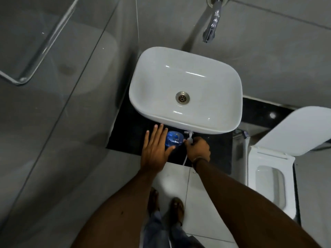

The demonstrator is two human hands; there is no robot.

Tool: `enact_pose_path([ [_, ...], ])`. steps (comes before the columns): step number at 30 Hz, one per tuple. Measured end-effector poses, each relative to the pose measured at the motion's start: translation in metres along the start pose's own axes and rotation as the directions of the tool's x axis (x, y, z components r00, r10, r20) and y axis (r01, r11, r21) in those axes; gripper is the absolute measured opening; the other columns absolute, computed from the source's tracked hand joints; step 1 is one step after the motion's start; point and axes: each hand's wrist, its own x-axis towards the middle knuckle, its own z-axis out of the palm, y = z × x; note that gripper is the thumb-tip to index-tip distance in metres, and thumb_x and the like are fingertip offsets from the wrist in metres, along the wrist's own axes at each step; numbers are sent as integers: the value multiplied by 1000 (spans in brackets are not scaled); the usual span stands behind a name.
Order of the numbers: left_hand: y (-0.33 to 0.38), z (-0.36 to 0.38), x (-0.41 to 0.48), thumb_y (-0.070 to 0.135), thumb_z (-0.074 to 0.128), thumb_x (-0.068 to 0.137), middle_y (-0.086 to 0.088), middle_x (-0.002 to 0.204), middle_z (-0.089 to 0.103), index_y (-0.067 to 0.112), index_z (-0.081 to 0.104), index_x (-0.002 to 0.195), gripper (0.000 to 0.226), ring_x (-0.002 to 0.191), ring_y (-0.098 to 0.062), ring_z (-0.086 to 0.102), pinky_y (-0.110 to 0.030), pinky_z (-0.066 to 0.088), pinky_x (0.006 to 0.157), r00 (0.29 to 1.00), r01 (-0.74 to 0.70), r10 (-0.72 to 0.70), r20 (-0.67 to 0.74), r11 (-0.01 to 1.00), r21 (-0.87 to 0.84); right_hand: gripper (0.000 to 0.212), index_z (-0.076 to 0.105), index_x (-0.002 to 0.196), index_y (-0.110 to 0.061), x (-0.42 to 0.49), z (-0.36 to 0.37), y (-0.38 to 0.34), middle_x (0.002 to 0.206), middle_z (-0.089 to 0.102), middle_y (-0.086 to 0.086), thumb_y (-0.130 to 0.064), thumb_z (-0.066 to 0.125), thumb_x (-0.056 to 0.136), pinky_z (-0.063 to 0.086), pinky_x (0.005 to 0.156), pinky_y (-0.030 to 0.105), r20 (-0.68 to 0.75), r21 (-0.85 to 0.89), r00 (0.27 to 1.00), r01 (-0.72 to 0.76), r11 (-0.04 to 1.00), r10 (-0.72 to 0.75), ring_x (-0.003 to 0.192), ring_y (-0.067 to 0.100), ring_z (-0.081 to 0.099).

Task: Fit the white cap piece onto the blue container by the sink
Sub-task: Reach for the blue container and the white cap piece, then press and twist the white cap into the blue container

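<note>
— Where are the hands?

— Both reach up from the bottom of the frame to the dark counter (215,149) at its centre. The left hand (155,149) lies flat with fingers spread and straight, its thumb touching the near side of the blue container (173,138). It is not gripping anything.

— And the right?

— The right hand (198,148) is curled, fingers pinched around the white cap piece (189,138), which is a pump head with a thin white tube (185,159) trailing down toward the lower edge of the counter. A dark band (199,161) circles that wrist.

— Is the cap on the container?

— No. The cap sits just beside the container, to its right, not seated on it. The container stands on the counter directly below the front rim of the white basin (186,126), in the middle of the frame.

— Count things for me.

— Two hands, one blue container, one cap piece, one basin with one drain (182,98), one chrome tap (212,27) at the upper centre, one toilet (268,176) with its lid up at the right, one glass shelf (35,51) at the upper left. Two feet (165,204) show on the pale floor tiles (193,203) at the bottom.
</note>
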Motion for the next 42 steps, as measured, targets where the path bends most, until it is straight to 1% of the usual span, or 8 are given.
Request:
enact_pose_path([
  [5,-8,7,0,63,29,102,-9,166,33,13,42,153,73,158,-26,20,-51,15,129,999,-29,29,-22,999,-21,33,79,123,-22,10,2,2,127,77,18,-42,71,98,58,99,46,-8,-20,999,-40,999,39,118,44,72],
  [11,-10,11,1,63,25,103,-7,166,33,15,43,152,71,158,-24,19,-50,13,130,997,-37,34,-63,998,-59,23,79,113,-15,-20,-19,25,100,78,6,-33,75,99,55,87,33,-86,200,996,19,980,-2,105,32,76],
  [14,-12,12,1,63,24,103,-8,166,33,15,43,151,71,158,-23,18,-51,13,129,998,-37,33,-60,997,-63,8,80,104,-20,-50,-46,31,89,79,-2,-24,78,98,60,82,28,-194,363,978,148,920,-81,92,19,79],
  [19,-10,12,2,61,29,103,-9,165,36,14,46,150,68,157,-25,23,-52,17,128,996,-39,34,-87,998,-54,21,76,111,-21,-77,-85,-10,87,74,-4,-8,79,95,59,86,14,-419,574,874,466,674,-247,81,-4,72],
  [21,-9,12,2,59,31,104,-8,165,36,14,47,150,67,157,-26,24,-53,19,128,995,-36,32,-97,998,-44,21,74,109,-16,-77,-84,-30,85,74,-9,-2,79,94,58,87,13,-455,559,833,542,628,-314,80,-4,72],
  [25,-10,14,1,59,31,104,-8,164,37,14,47,149,66,156,-26,25,-53,20,128,992,-45,41,-121,998,-32,19,75,111,4,-73,-64,-43,88,74,10,0,80,93,62,90,26,-425,562,828,558,611,-365,82,12,71],
  [30,-11,14,2,58,38,102,-9,164,38,14,47,149,65,156,-26,25,-53,19,128,993,-45,43,-113,999,-13,21,79,114,-9,-68,-45,-34,87,78,-8,-9,81,93,61,88,22,-401,543,813,582,605,-422,83,8,74],
  [42,-10,14,2,58,36,101,-9,165,37,14,47,149,66,157,-26,23,-53,18,128,995,-32,29,-92,999,-28,27,79,116,-11,-61,-42,-27,99,79,10,-25,79,93,64,91,34,-401,397,755,653,645,-519,93,28,77],
])
